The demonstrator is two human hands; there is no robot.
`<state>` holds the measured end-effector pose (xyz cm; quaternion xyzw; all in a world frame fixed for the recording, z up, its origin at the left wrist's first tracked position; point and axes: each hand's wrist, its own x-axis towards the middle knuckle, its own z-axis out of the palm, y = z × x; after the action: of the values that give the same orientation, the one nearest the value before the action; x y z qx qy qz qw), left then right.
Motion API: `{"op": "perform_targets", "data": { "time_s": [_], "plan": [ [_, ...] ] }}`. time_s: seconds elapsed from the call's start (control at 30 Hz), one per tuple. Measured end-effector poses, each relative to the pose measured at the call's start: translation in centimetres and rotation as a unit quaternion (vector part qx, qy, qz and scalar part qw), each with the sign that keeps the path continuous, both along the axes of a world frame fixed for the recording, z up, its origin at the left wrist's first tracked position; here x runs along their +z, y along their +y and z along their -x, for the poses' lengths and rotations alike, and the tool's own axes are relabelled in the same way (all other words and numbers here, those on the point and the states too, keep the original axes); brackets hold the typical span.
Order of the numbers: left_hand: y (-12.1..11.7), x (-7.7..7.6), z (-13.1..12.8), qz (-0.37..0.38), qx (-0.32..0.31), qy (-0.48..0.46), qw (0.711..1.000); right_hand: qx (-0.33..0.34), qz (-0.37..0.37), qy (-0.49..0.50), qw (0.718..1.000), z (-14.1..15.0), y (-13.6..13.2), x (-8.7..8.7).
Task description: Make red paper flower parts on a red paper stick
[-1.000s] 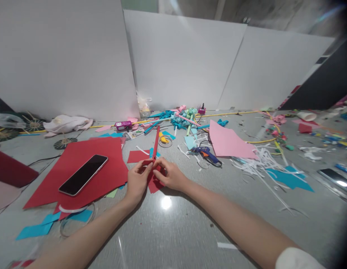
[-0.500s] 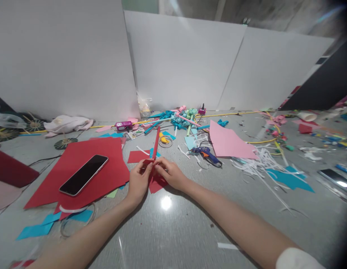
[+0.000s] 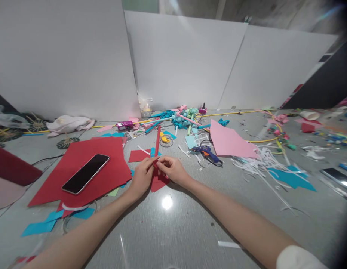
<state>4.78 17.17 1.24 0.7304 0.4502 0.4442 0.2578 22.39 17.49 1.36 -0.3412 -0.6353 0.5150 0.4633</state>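
Observation:
At the middle of the floor my left hand [image 3: 143, 174] and my right hand [image 3: 172, 170] meet with their fingertips pinched together. A small piece of red paper [image 3: 155, 164] shows between the fingers, mostly hidden by them. Just beyond the hands a thin red paper stick [image 3: 157, 141] points away from me; its near end is hidden. Below the fingers a red paper scrap [image 3: 159, 183] lies flat on the floor. Past my left hand lies a red paper rectangle [image 3: 139, 155], with a white strip across it.
A phone [image 3: 86, 173] rests on large red sheets [image 3: 54, 179] at left. To the right are a blue glue gun [image 3: 207, 154], a pink sheet [image 3: 232, 142] and white paper strips [image 3: 267, 160]. Paper flowers [image 3: 180, 120] and a yellow cable [image 3: 233, 113] lie before white panels [image 3: 184, 59].
My fingers have shifted their grip: the left fingers now reach forward over the red paper, and the right fingertips have drawn in against them. Less of the red piece shows.

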Motion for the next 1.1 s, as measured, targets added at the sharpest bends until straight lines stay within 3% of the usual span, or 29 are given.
{"op": "perform_targets", "data": {
  "time_s": [0.5,0.93,1.1],
  "plan": [
    [-1.2,0.6,-0.7,0.007,-0.038,0.018,0.999,-0.031,0.019,0.022,0.999,-0.2,0.0,0.7],
    [-2.1,0.9,-1.1,0.058,-0.042,-0.075,0.995,-0.063,0.023,0.069,0.995,-0.3,0.2,0.6],
    [-1.8,0.7,-0.9,0.035,-0.032,-0.034,0.998,-0.064,0.019,0.057,0.996,-0.3,0.0,1.0]
  ]
}}
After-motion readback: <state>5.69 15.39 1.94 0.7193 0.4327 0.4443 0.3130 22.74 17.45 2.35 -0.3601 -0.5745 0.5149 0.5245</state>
